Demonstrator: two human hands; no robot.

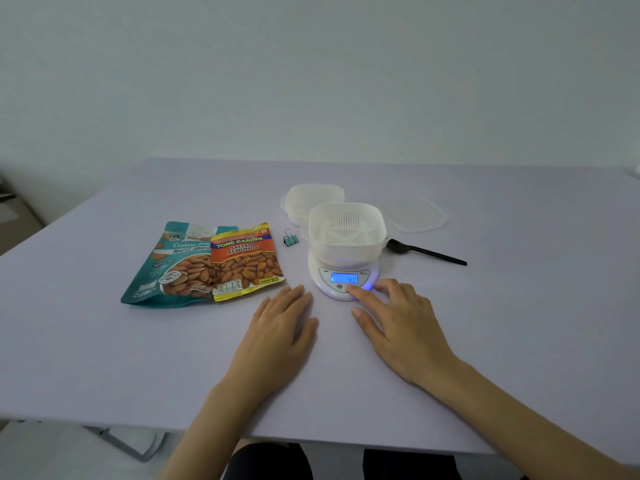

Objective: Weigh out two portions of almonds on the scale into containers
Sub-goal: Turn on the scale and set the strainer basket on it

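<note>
Where the scale sits: the white scale (343, 282) is on the table (104, 341), near the middle, and its small screen glows blue with a number that is too blurry to read.
White container (347, 225): it stands on top of the scale and has thin slits in its bottom.
Second container (313, 197): it is on the table just behind the first one.
Clear lid (415, 214): it lies flat to the right of the containers.
Black spoon (426, 251): it lies on the table to the right of the scale.
Almond bags: the teal bag (169, 268) and the orange bag (246, 259) lie flat side by side, left of the scale, the orange one partly on top.
Clip (290, 237): it sits between the orange bag and the scale.
Left hand (280, 327): it rests flat on the table, fingers straight and close together, holding nothing.
Right hand (398, 317): its pointing finger is stretched out and touches the front of the scale under the screen; the other fingers are loosely bent and hold nothing.
</note>
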